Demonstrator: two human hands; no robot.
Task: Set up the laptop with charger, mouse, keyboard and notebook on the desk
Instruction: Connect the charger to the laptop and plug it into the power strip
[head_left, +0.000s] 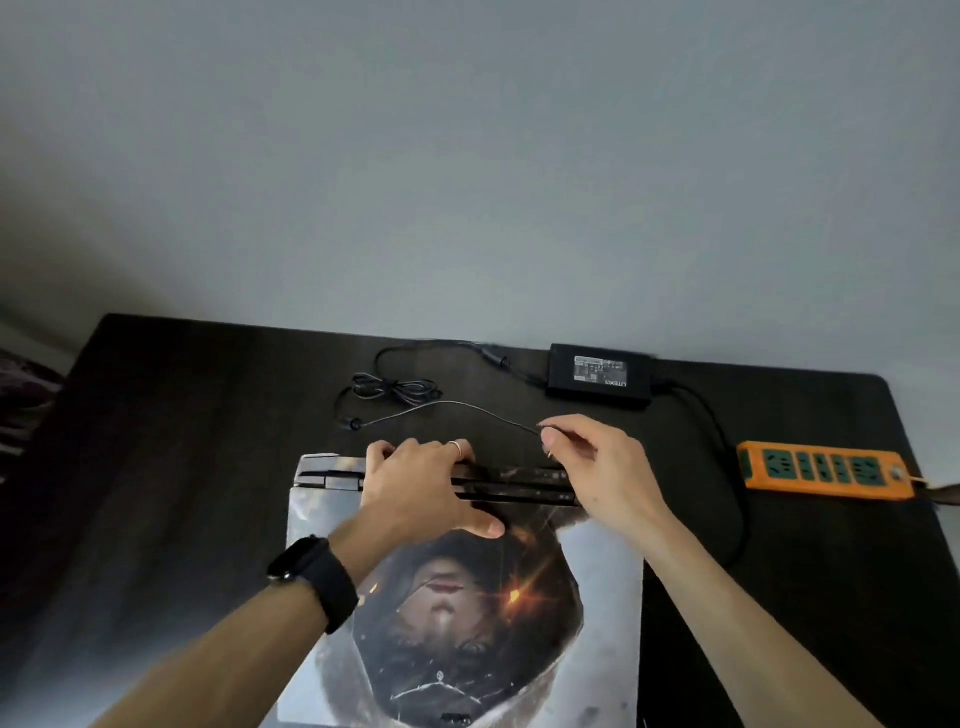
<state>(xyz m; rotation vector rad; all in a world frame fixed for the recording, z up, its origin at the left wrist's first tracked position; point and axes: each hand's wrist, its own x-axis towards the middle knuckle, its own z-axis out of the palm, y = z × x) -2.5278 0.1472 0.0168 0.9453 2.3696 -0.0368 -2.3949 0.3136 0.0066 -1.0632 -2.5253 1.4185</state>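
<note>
We are plugging in the charger (600, 376): the closed laptop (457, 623) lies on the counter (182, 441), our left hand (421, 483) curling its fingers (415, 449) over the rear edge, our right hand (592, 462) pinching the cable (467, 408) tip. Next we likely steer that tip into the laptop's rear.
</note>
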